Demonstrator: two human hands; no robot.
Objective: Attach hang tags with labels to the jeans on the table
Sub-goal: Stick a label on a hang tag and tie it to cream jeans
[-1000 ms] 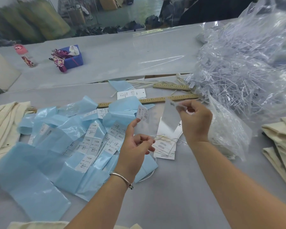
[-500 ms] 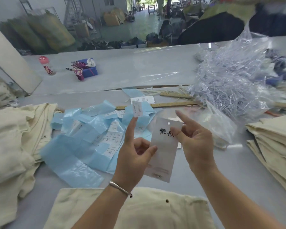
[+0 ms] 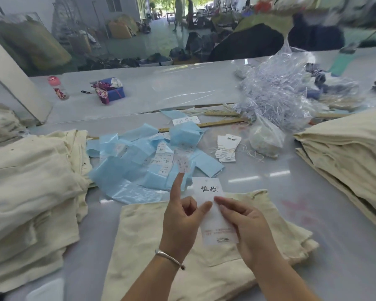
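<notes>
2 hands (image 3: 215, 222) met above cream jeans (image 3: 204, 268) near the table (image 3: 313, 203) edge: left (image 3: 182, 216) bore a label (image 3: 183, 165) on its raised fingertip, both pinched the tag (image 3: 213, 211), neither yet joined nor attached.

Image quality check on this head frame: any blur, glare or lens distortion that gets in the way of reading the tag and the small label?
Head view: the hang tag is sharp enough to show its black characters, but the small label stuck on the left hand's fingertip is motion-smeared; the table shows bright glare streaks; wide-angle bending curves the far table edge; the top right corner is heavily blurred.
</notes>
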